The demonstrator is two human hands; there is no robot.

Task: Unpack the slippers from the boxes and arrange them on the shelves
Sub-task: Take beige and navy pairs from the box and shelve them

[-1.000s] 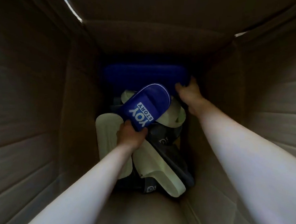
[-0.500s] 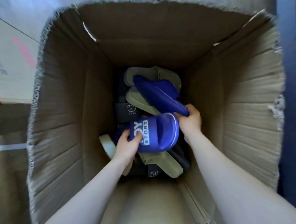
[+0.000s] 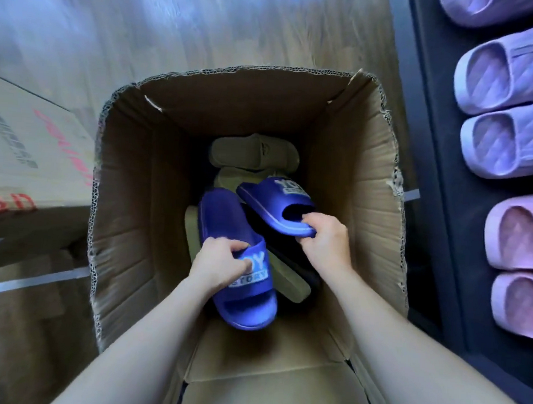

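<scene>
An open cardboard box (image 3: 125, 199) stands on the floor below me. My left hand (image 3: 219, 263) grips the strap of one blue slipper (image 3: 226, 221) with white lettering, held inside the box. My right hand (image 3: 325, 241) pinches the edge of a second blue slipper (image 3: 271, 202) beside it, sole edge toward me. Under them lie pale green slippers (image 3: 252, 152) and dark slippers (image 3: 289, 259) at the bottom of the box.
A dark shelf (image 3: 433, 149) runs along the right, carrying purple slippers (image 3: 509, 138) and pink slippers (image 3: 525, 233) in a row. Another printed cardboard box (image 3: 22, 143) lies at the left. Wood floor (image 3: 207, 20) stretches beyond the box.
Both hands have risen from deep in the box, each lifting a blue slipper. My head has pulled back out of the box, so the floor and shelf now show.
</scene>
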